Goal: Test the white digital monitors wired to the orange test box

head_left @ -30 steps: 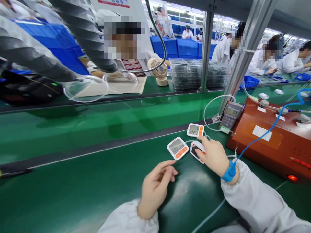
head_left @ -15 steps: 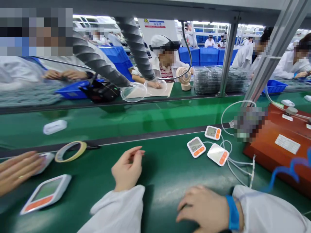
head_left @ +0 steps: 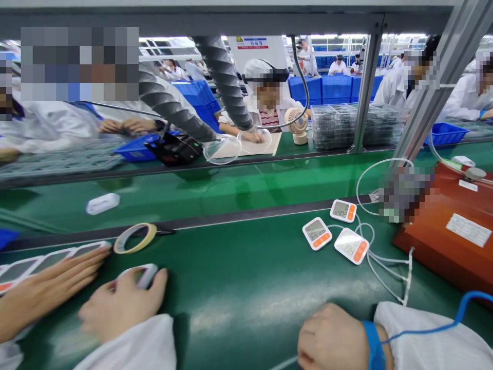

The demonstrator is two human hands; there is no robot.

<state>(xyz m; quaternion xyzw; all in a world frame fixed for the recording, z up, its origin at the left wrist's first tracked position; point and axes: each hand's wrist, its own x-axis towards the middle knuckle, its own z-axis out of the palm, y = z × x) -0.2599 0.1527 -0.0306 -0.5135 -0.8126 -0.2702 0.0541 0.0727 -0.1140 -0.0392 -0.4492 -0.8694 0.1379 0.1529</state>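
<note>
**Head view (sole view)**

- Left hand (head_left: 115, 306): fingers closed over a white unit (head_left: 143, 272), with the thumb against its right edge. The unit lies flat on the green surface (head_left: 239, 293), towards the left and just below a tape roll (head_left: 134, 237).
- Right hand (head_left: 331, 339): at the bottom edge, knuckles up, fingers tucked under and out of sight. Whether it holds anything cannot be told. It wears a blue wrist strap (head_left: 372, 345) with a blue cord (head_left: 468, 303).
- Another person's hand (head_left: 46, 293): far left, fingers flat and touching a row of units (head_left: 50, 258).

**State of work, as judged**

- Three units sit cabled, with their displays lit, near the red-brown fixture (head_left: 442, 241). These look finished or under test.
- The unit under the left hand shows no cable, so it appears to be unprocessed.
- The row at the left also appears uncabled.

**Counts**

- Cabled units: three, namely the left unit (head_left: 317, 233), the near unit (head_left: 351, 245) and the far unit (head_left: 343, 210).
- Unit in hand: one.
- Units in the left row: three, as far as the blur allows.
- Loose white casing (head_left: 102, 203) on the conveyor belt (head_left: 215, 187): one.
- Tape roll: one.
- Fixture: one.
- Ribbed extraction hoses: two, the left hose (head_left: 169, 108) and the right hose (head_left: 227, 82).
- Desk fan (head_left: 299, 123): one.
- Stack of clear trays (head_left: 335, 126): the number of trays cannot be told.
</note>
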